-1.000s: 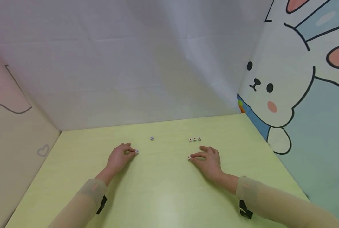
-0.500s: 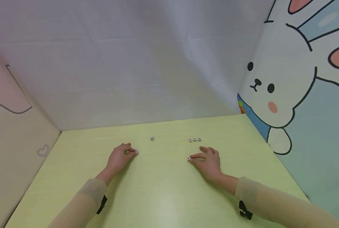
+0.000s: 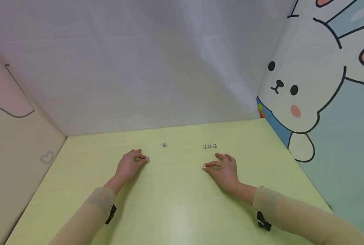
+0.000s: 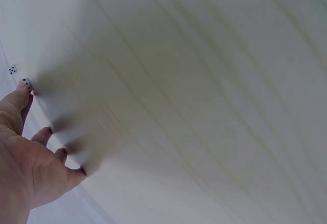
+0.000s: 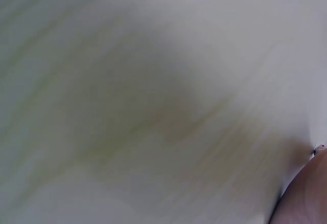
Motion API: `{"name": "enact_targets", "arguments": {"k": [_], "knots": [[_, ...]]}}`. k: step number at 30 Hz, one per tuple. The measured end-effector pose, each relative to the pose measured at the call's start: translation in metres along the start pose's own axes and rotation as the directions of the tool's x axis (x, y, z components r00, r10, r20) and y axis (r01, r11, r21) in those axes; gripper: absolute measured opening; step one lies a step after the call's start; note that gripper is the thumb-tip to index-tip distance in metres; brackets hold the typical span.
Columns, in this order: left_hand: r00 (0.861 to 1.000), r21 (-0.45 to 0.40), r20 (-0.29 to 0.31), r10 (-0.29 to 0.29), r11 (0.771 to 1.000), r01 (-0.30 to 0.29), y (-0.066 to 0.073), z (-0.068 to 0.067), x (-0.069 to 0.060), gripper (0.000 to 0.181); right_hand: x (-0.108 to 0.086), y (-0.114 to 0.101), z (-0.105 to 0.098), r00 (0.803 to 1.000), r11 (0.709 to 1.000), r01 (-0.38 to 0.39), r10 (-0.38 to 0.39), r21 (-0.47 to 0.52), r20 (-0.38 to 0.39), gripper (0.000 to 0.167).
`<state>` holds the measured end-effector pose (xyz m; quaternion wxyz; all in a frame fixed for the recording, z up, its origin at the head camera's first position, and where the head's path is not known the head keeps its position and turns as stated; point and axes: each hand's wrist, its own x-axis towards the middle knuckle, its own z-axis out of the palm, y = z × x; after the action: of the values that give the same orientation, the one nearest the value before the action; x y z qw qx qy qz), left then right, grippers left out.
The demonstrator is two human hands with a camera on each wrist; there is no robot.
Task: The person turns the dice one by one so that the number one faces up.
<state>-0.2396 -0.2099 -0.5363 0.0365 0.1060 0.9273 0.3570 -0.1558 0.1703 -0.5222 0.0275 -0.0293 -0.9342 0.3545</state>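
Between thumb and forefinger, my left hand point(image 3: 131, 165) pinches a small white die point(image 3: 148, 159) low over the table. In the left wrist view the left hand point(image 4: 30, 157) holds that die point(image 4: 25, 84) with dark blue dots, and another die point(image 4: 13, 69) lies just beyond it. My right hand point(image 3: 224, 170) pinches a die point(image 3: 204, 167) with a dark dot facing the head camera. Only part of the right hand point(image 5: 305, 196) shows in the right wrist view, with a sliver of its die point(image 5: 319, 149) at the frame edge.
Farther back on the pale yellow table point(image 3: 175, 204) lies a single die point(image 3: 164, 145). To its right, three dice point(image 3: 210, 146) stand in a short row behind my right hand. A white curtain-like wall point(image 3: 139, 85) closes the back, and a rabbit-printed panel point(image 3: 347, 136) the right side.
The head view has tilted slightly, so the scene sits a little higher. Both hands keep their grip; the right hand's die has turned slightly between the fingers.
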Motion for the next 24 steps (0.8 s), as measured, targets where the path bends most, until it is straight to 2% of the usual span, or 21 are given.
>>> {"name": "enact_targets", "arguments": {"k": [8,18,24], "knots": [[1.000,0.017,-0.008,0.005,1.000,-0.005,0.006,-0.004,0.001,0.020,0.000,-0.001,-0.006,0.999,0.999,0.035,-0.035,-0.020,0.002,0.015],[1.000,0.032,0.014,-0.005,0.999,0.004,0.015,-0.011,-0.002,0.020,-0.002,0.000,-0.010,0.998,0.998,0.060,-0.060,-0.034,-0.001,0.014],[1.000,0.046,0.013,-0.008,0.999,0.007,0.017,-0.014,-0.002,0.020,-0.004,0.001,-0.011,0.997,0.996,0.077,-0.077,-0.035,-0.009,0.018]]}}
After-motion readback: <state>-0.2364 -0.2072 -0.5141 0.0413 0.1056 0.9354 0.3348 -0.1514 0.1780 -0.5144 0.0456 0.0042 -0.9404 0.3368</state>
